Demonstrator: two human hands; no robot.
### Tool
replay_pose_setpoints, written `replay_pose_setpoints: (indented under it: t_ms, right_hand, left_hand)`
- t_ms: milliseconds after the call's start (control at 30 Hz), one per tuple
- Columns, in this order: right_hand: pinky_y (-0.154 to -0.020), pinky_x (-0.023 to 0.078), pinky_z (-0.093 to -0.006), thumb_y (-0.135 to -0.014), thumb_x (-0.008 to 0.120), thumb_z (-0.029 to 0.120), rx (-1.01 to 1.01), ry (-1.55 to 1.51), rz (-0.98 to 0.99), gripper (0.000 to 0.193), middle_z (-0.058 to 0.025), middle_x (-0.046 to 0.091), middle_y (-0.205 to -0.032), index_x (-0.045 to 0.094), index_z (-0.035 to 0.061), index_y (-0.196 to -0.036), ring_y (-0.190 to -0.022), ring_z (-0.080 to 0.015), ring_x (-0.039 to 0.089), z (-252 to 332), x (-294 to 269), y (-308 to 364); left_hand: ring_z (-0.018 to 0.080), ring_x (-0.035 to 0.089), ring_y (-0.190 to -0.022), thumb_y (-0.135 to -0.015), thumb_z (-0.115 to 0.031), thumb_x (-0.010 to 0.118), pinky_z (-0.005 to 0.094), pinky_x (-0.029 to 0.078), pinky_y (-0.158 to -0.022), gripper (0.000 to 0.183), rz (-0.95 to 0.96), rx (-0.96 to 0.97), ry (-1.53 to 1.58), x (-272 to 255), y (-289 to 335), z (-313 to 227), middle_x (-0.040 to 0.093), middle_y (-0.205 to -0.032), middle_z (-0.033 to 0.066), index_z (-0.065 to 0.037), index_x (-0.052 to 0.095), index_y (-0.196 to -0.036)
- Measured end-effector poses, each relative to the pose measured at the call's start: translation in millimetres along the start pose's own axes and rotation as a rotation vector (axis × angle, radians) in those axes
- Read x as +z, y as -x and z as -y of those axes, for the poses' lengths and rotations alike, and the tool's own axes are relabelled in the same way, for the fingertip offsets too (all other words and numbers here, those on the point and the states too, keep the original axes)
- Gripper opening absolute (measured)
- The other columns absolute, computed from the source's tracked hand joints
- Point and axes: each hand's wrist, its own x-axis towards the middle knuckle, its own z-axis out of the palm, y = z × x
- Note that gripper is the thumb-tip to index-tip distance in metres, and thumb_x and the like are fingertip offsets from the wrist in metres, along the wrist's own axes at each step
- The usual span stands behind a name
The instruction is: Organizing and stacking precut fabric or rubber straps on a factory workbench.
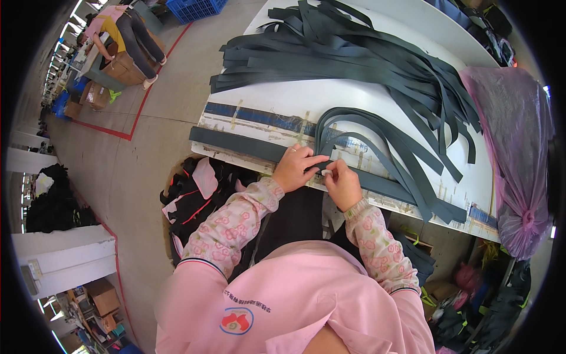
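Along the near edge of the white table, a flat dark grey webbing strap (236, 141) lies lengthwise. My left hand (293, 168) rests at its middle, thumb and fingers closed on the strap. Just to the right, my right hand (344, 184) pinches a small white piece (326, 172) that looks like chalk, its tip against the strap. More straps curve in a loop (354, 118) behind my hands and run down to the right. What lies directly beneath my fingers is hidden.
A large heap of dark straps (330, 53) covers the table's far side. A pink plastic bag (513, 159) hangs at the right end. Dark and pink fabric pieces (200, 189) sit below the table's left front. Another person (127, 35) bends over a cardboard box at far left.
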Motion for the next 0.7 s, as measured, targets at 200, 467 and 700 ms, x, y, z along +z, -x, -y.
replay_pose_setpoints:
  t_ms: [200, 467, 700]
  right_hand:
    - [-0.065, 0.053, -0.0435, -0.086, 0.067, 0.010, 0.052, 0.028, 0.064, 0.016, -0.0147, 0.066, -0.072, 0.061, 0.0039, -0.099, -0.068, -0.0335, 0.067, 10, -6, -3]
    - [-0.065, 0.053, -0.0447, -0.087, 0.067, 0.013, -0.004, 0.048, -0.005, 0.013, -0.0146, 0.069, -0.073, 0.063, 0.0044, -0.096, -0.070, -0.0348, 0.069, 4, 7, 0]
    - [-0.067, 0.053, -0.0455, -0.087, 0.068, 0.014, 0.011, 0.110, -0.003, 0.012, -0.0145, 0.069, -0.074, 0.063, 0.0048, -0.093, -0.072, -0.0352, 0.069, 7, 9, -2]
  left_hand:
    - [0.0263, 0.052, -0.086, -0.078, -0.011, 0.074, 0.0388, 0.044, -0.080, 0.041, -0.005, 0.008, -0.006, 2, 2, 2, 0.055, -0.089, 0.0031, -0.020, 0.072, -0.118]
    - [0.0241, 0.050, -0.082, -0.078, -0.012, 0.075, 0.0380, 0.041, -0.081, 0.042, -0.046, 0.039, 0.007, 3, 1, 2, 0.053, -0.084, 0.0022, -0.021, 0.072, -0.119]
    - [0.0240, 0.051, -0.082, -0.078, -0.011, 0.075, 0.0374, 0.041, -0.081, 0.042, -0.035, 0.026, 0.002, 3, 2, 2, 0.053, -0.084, 0.0023, -0.021, 0.073, -0.118]
